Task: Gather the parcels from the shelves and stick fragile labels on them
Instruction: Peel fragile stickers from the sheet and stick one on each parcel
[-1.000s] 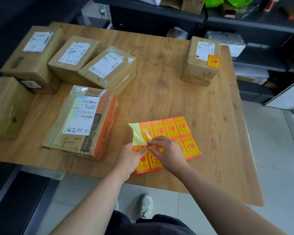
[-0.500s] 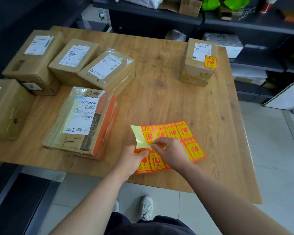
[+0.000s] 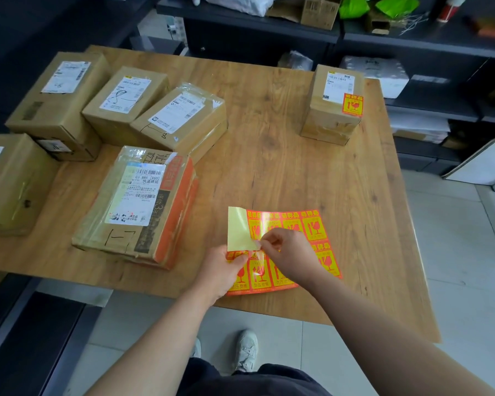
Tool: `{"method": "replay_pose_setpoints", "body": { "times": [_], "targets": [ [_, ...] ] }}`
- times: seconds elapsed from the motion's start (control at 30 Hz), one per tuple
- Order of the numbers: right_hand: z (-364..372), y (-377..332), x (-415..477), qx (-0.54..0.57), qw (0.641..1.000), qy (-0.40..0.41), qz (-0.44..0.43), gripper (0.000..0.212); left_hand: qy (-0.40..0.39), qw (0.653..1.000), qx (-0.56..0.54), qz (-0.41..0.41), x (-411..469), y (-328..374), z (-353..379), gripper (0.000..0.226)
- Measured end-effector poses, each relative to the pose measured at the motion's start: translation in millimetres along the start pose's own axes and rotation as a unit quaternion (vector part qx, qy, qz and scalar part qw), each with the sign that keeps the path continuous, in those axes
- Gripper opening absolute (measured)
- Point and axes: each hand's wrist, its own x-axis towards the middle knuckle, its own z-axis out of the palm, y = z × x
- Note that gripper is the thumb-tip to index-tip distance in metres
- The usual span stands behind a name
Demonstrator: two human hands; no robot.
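An orange and yellow sheet of fragile labels (image 3: pixel 316 228) lies near the front edge of the wooden table (image 3: pixel 283 167). Its top left square shows bare pale yellow backing (image 3: pixel 237 228). My left hand (image 3: pixel 222 271) holds the sheet's left edge between thumb and fingers. My right hand (image 3: pixel 290 254) pinches the corner of a label at the backing's lower right. Several cardboard parcels sit at the left; the nearest is a taped orange and brown parcel (image 3: pixel 137 207). A small parcel (image 3: pixel 333 104) at the far right carries a fragile label (image 3: pixel 353 104).
Dark shelves (image 3: pixel 412 38) behind and to the right of the table hold boxes, white packets and green bags. The table's front edge is close to my body, with grey floor tiles and my white shoes (image 3: pixel 247 351) below it.
The label sheet has shifted slightly on the table between my hands. My right fingers have moved up to the lower right corner of the bare backing and pinch there.
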Motion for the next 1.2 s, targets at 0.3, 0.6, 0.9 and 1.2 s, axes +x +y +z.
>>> {"method": "replay_pose_setpoints", "body": {
  "times": [0.3, 0.6, 0.9, 1.2],
  "targets": [
    [-24, 17, 10, -0.051, 0.991, 0.077, 0.098, 0.015, 0.044, 0.990, 0.125, -0.045, 13, -15, -1, 0.013],
    [-60, 18, 16, -0.089, 0.979, 0.162, 0.091, 0.013, 0.118, 0.971, 0.206, -0.023, 17, 0, 6, 0.027],
    [-43, -1, -4, -0.187, 0.954, 0.194, -0.130, 0.014, 0.030, 0.997, 0.044, 0.055, 13, 58, 25, 0.043],
    [-32, -24, -23, -0.141, 0.960, 0.133, -0.202, 0.012, 0.031, 0.998, 0.024, 0.057, 14, 59, 3, 0.031]
  ]
}}
